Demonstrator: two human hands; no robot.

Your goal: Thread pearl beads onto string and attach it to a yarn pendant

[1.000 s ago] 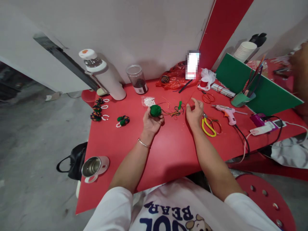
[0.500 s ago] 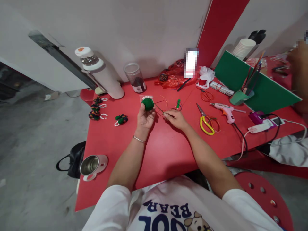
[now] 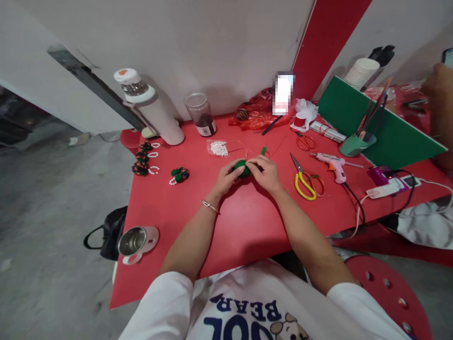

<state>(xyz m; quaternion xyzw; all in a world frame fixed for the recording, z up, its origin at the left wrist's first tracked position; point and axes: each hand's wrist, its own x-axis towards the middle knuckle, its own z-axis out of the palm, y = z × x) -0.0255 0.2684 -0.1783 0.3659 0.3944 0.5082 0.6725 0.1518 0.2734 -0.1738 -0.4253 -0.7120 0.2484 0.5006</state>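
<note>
A ball of green yarn [image 3: 241,167] sits between my two hands, just above the red table [image 3: 244,217]. My left hand [image 3: 227,179] is wrapped round its left side, thumb on the near face. The fingers of my right hand [image 3: 266,174] are pinched together against the ball's right edge, on its yarn; the strand itself is hidden there. Beyond the ball lies a small clear bag of white beads [image 3: 219,148]. A short green piece [image 3: 264,150] lies behind my right hand. To the left rests a green and multicoloured yarn piece with a bead loop [image 3: 180,175].
Yellow-handled scissors [image 3: 304,182], a pink glue gun [image 3: 332,165] and a power strip [image 3: 389,185] lie to the right. A tall flask [image 3: 157,113] and a jar [image 3: 200,115] stand behind. An uncovered mug [image 3: 138,243] is near the left edge. Another person's hand [image 3: 442,87] shows far right.
The green ball has moved right and nearer me in my left hand. My right hand, earlier apart and drawing out a strand, now touches the ball. The bead bag is uncovered.
</note>
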